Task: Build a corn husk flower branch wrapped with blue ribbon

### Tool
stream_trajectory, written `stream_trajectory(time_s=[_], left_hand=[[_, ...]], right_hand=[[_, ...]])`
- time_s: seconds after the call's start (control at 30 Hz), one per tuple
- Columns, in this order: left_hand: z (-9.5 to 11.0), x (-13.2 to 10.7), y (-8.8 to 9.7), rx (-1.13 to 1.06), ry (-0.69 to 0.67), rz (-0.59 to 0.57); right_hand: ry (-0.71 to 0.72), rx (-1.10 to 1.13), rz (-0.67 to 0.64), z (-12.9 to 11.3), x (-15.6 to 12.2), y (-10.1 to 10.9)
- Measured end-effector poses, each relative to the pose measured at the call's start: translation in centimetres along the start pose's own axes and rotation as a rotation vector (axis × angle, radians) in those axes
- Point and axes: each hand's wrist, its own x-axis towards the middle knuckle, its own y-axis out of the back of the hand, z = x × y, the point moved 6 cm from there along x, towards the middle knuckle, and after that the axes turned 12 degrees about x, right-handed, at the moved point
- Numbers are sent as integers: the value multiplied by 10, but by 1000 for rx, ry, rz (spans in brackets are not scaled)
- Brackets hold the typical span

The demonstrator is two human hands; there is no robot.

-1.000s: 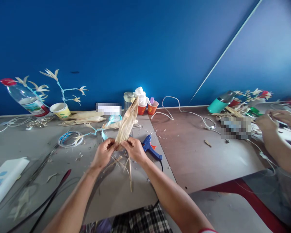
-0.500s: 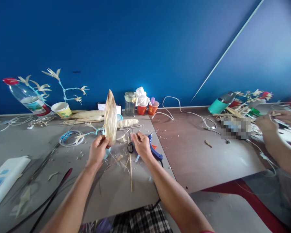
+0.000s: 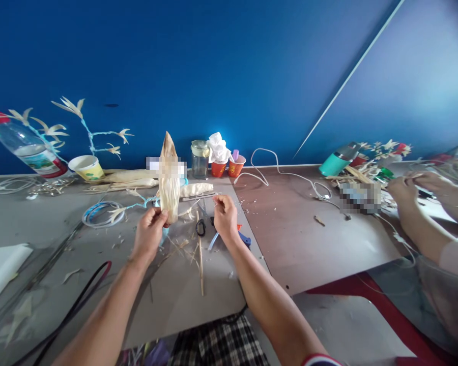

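Clamped by left grip (image 3: 149, 233) at the lower end: one dried husk (image 3: 168, 198), upright above the worktop (image 3: 168, 307). Withdrawn from husk within the last second: right grip (image 3: 226, 216), near black-handled scissors (image 3: 200, 220), fingers curled, pinched or parted not discernible. Consequence: one-handed support only.

Pixelation blurs the middle of the pale husk (image 3: 169, 198).

Papery husk (image 3: 168, 192) (ridged, matt)
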Motion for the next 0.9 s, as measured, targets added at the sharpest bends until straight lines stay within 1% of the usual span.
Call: stream_trajectory(time_s=[0.07,0.17,0.23,0.3,0.37,0.43,0.53,0.6,0.67,0.7,0.73,0.77,0.83,0.9], left_hand=[[0,0,1,3,2,16],[1,0,2,13,3,30],[1,1,2,23,1,28],[1,1,1,25,3,28],[1,1,2,24,5,39],[3,1,3,35,7,46],[5,0,4,73,17,45],[3,0,5,95,37,51],[2,1,5,86,47,52],[1,2,4,74,44,53],[0,3,4,63,34,53],[0,4,3,52,22,53],[0,4,1,30,-5,44],[1,4,-1,1,-27,29]], right_hand=[[27,-9,-8,0,3,2],[19,-18,-41,2,3,-1],[12,-15,-102,3,-1,-8],[27,-22,-191,1,-8,-18],[38,-38,-266,-5,-15,-29],[20,-49,-345,-15,-22,-38],[-10,-86,-497,-39,-25,-45],[40,-144,-539,-59,-22,-37],[88,-262,-543,-74,-17,-19],[82,-361,-555,-75,-15,-7],[60,-485,-570,-74,-15,5],[27,-622,-550,-69,-15,20],[-72,-874,-534,-55,-19,47],[-138,-1051,-559,-39,-28,63]])
